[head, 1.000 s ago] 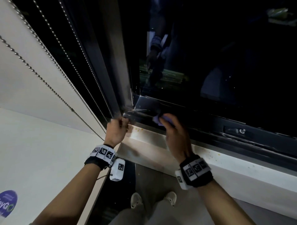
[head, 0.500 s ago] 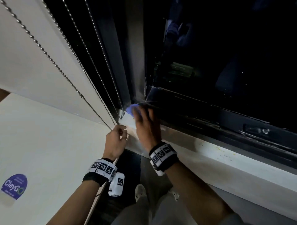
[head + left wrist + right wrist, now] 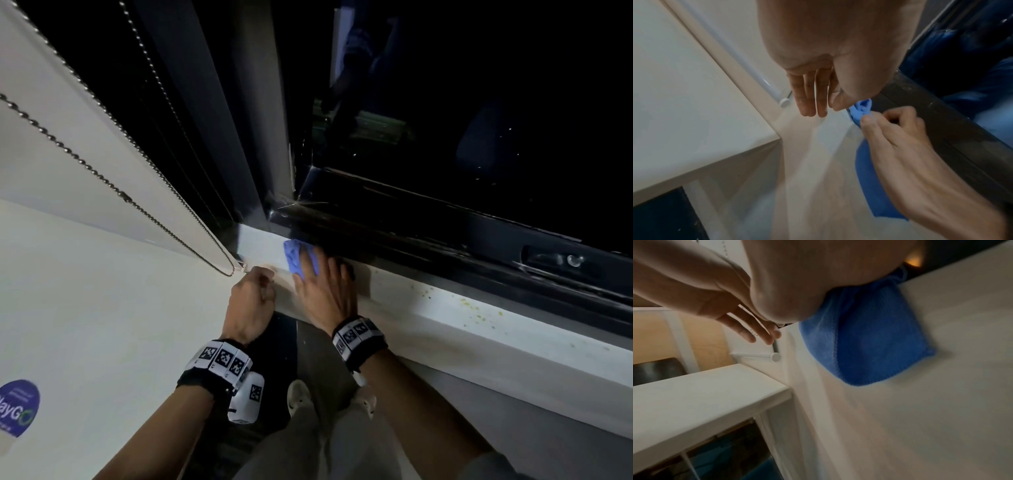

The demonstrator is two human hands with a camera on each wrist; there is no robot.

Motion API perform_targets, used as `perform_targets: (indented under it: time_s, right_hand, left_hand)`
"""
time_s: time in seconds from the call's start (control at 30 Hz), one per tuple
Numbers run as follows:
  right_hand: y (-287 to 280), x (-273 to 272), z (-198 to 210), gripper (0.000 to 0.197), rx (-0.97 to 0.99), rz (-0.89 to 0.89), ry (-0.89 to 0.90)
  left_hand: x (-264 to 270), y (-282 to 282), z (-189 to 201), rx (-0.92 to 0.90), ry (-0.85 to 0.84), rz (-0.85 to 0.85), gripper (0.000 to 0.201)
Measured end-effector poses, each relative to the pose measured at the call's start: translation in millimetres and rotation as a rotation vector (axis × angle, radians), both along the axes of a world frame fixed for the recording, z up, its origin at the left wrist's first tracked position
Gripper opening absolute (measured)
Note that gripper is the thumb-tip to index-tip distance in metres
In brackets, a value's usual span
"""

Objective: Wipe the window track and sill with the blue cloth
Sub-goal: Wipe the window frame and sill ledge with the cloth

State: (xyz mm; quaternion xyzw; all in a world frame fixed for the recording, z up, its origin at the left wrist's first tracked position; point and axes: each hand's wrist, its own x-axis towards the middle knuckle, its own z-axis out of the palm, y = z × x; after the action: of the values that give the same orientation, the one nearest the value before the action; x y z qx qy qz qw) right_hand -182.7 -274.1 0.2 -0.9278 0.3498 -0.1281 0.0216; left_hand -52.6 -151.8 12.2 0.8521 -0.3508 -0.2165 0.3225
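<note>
The blue cloth [image 3: 295, 257] lies on the left end of the white sill [image 3: 445, 318], just below the dark window track [image 3: 411, 246]. My right hand [image 3: 325, 287] lies over it, fingers curled round its bunched top; the left wrist view shows the cloth [image 3: 873, 178] trailing under my right hand [image 3: 900, 138]. In the right wrist view the cloth [image 3: 863, 345] hangs flat against the sill face. My left hand [image 3: 255, 294] touches the sill's left corner with near-straight fingers [image 3: 812, 97] and holds nothing.
A roller blind with a bead chain [image 3: 113, 185] ends at the sill's corner. A white desk top [image 3: 85, 308] with a purple sticker [image 3: 19, 407] lies left. Yellow specks [image 3: 472, 308] dot the sill to the right. A window latch [image 3: 572, 260] sits in the frame.
My right hand carried the cloth left along the track to the corner, then down onto the white sill. My left hand stayed by the sill's left corner.
</note>
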Motion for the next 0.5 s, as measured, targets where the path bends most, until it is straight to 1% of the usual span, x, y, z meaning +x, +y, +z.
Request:
perform_targets:
  time_s: [0.07,0.13,0.17,0.27,0.3,0.33,0.37,0.4,0.43,0.5]
  right_hand:
    - [-4.9,-27.3,-3.3,0.047,-0.003,-0.035,0.017]
    - [-8.1,-52.1,-3.7,0.036,-0.021,-0.063,0.054]
    - [-9.6,-59.5,-4.2,0.034,-0.040,-0.078,0.036]
    - [-3.7,-50.3,19.2,0.044,0.003,-0.092,-0.069]
    - [-2.2,-37.3,29.3,0.042,-0.001,-0.058,-0.108]
    - [0.1,-22.6,36.3,0.039,0.008,0.015,-0.113]
    - [2.1,-7.1,39.0,0.039,0.005,0.121,-0.082]
    - [2.4,3.6,36.3,0.041,0.047,0.220,-0.017]
    - [0.3,7.9,28.4,0.044,0.037,0.276,0.035]
    - [-8.1,-2.3,16.7,0.045,-0.001,0.258,0.076]
  left_hand:
    - [-7.2,-10.9,3.0,-0.024,-0.008,-0.042,0.029]
    - [-12.0,-20.1,4.2,-0.047,-0.024,-0.071,0.027]
    - [-14.0,-23.2,4.5,-0.063,-0.030,-0.074,0.025]
    - [-18.0,-27.3,5.3,-0.131,-0.075,-0.075,0.024]
    - [-19.8,-28.7,5.1,-0.139,-0.106,-0.061,0.023]
    - [-22.0,-30.2,4.2,-0.130,-0.139,-0.043,0.023]
    - [-24.3,-31.9,2.2,-0.108,-0.168,-0.021,0.023]
    - [-27.5,-33.5,-0.1,-0.088,-0.193,-0.003,0.024]
    - [-31.2,-34.5,-2.3,-0.076,-0.217,0.006,0.027]
    - [-41.3,-37.2,-2.7,-0.077,-0.260,-0.014,0.030]
